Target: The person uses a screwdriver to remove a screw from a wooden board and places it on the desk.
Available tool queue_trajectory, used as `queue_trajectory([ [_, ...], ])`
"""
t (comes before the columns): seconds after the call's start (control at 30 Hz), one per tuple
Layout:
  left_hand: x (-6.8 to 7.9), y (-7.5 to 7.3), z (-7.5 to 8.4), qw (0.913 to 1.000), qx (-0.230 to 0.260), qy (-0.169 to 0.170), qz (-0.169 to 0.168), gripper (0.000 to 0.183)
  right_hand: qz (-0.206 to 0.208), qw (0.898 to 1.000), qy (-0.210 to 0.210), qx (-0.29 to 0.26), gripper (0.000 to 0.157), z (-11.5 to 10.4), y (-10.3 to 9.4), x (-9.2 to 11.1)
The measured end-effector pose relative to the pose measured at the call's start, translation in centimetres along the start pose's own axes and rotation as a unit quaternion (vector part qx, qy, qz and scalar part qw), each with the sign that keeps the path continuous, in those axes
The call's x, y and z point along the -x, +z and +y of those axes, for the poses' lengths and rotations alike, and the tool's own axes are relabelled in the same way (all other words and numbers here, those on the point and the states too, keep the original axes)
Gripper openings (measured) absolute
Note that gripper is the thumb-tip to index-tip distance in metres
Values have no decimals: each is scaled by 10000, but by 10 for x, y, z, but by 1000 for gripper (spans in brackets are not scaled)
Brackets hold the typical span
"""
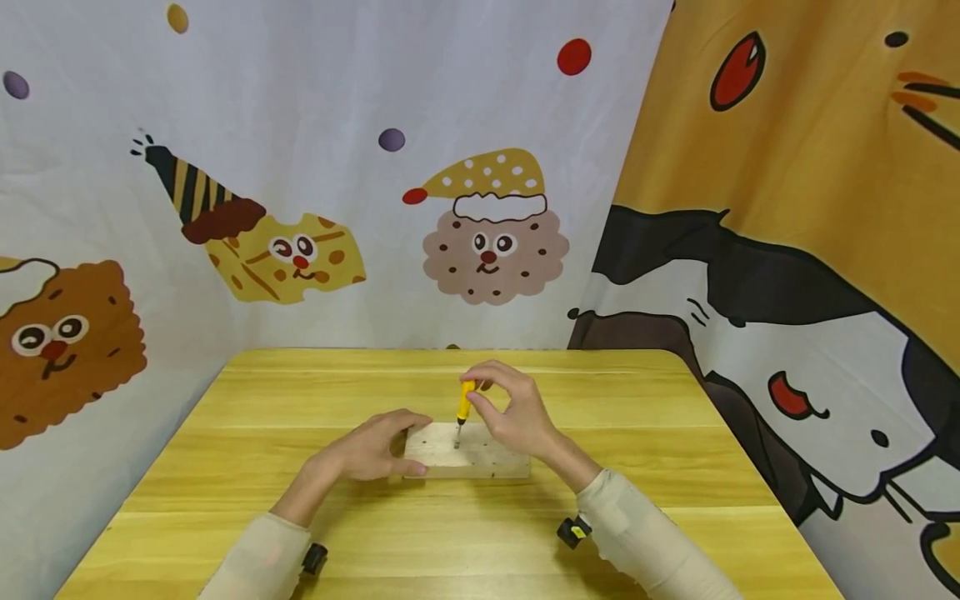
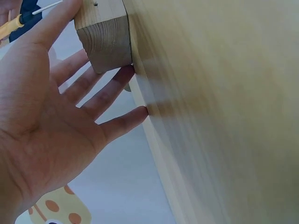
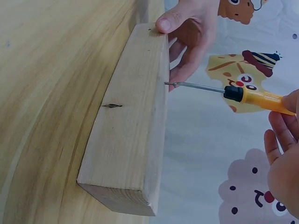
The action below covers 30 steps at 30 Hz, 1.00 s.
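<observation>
A pale wooden block point(image 1: 495, 460) lies lengthwise on the table. My left hand point(image 1: 378, 447) holds its left end, thumb on the near side and fingers around the far side; in the left wrist view, the fingers of that hand point(image 2: 56, 107) are spread at the block's end point(image 2: 105, 42). My right hand point(image 1: 519, 414) pinches the yellow handle of a screwdriver point(image 1: 465, 402) between thumb and fingertips. The screwdriver stands nearly upright, its shaft point(image 3: 201, 87) pointing down to a small screw point(image 3: 172, 84) at the block's upper face.
The wood-grain table point(image 1: 420, 542) extends around the block. Dark knots and small holes mark the block, one knot point(image 3: 112, 106) on its near side. Behind the table hangs a cartoon-printed curtain point(image 1: 315, 100), with an orange one point(image 1: 675, 150) to the right.
</observation>
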State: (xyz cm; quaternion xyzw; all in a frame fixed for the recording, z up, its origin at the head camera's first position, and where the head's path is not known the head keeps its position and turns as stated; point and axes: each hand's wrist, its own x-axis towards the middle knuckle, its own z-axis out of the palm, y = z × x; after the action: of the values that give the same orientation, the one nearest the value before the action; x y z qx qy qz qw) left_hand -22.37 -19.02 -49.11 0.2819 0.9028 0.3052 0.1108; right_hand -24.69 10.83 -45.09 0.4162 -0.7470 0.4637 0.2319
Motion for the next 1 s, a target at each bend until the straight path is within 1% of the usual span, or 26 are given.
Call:
queue_trajectory([
  [0.13,-1,-1,0,10000,-15,57,46,88,124,9995,184,-244,27,0,-3,-1],
  [0.23,-3,-1,3,9997,-64,150,201,85,256,9982,297,-457,28,2,-7,0],
  [0.33,-7,0,8,9986,-140,300,423,75,401,9962,382,-676,29,3,-11,1],
  [0.47,-14,2,17,9955,-232,686,614,55,596,9935,513,-826,29,6,-18,6],
  [0.53,-17,3,22,9935,-231,916,630,47,666,9926,582,-827,29,8,-23,8],
  [0.6,-20,5,26,9922,-201,1072,598,40,728,9917,661,-824,29,9,-28,10],
  [0.7,-24,9,30,9912,-213,1187,536,36,805,9903,781,-818,29,10,-37,14],
  [0.8,-27,13,31,9902,-325,1263,500,32,898,9887,883,-818,27,14,-45,19],
  [0.9,-30,16,31,9876,-490,1371,585,27,968,9874,987,-773,27,18,-53,25],
  [1.0,-32,18,30,9826,-706,1529,782,20,1020,9868,1042,-710,27,22,-60,30],
])
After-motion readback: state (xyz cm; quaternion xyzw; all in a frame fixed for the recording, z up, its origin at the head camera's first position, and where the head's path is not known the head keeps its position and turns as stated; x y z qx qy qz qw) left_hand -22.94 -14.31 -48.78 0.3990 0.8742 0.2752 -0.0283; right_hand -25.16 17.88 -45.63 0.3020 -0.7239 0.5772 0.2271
